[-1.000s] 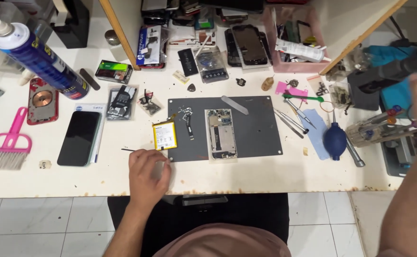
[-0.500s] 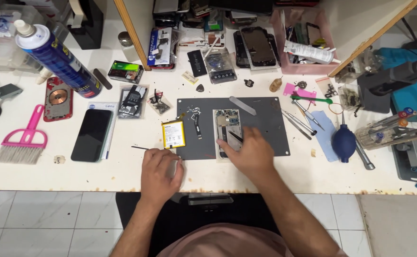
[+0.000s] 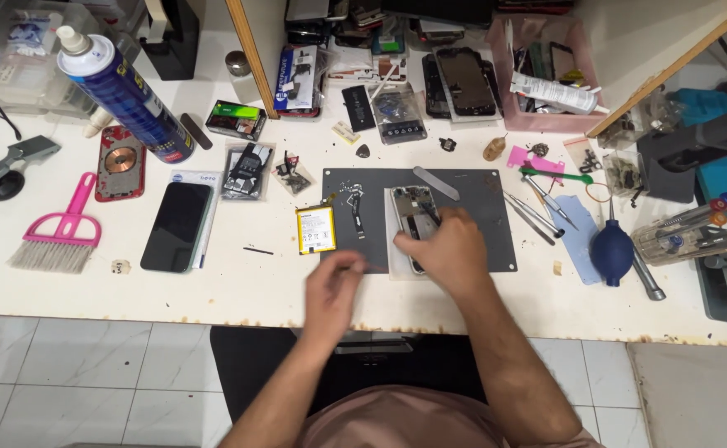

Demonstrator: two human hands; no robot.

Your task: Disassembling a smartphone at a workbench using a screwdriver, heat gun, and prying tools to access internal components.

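Phone (image 3: 410, 222), opened with its back off, lies upright on the dark grey mat (image 3: 479, 211) mid-bench, and the right hand (image 3: 450, 249) rests on its lower half with fingers curled over it, gripping its edge. The left hand (image 3: 333, 290) hovers loosely curled at the mat's near left corner, though whether it pinches anything I cannot tell. A yellow-labelled flat battery (image 3: 316, 229) sits just left of the mat; farther left stand a blue spray can (image 3: 127, 95) with a white cap, a black phone (image 3: 177, 225) and a pink brush (image 3: 60, 232), with clear parts bags (image 3: 247, 170) behind.
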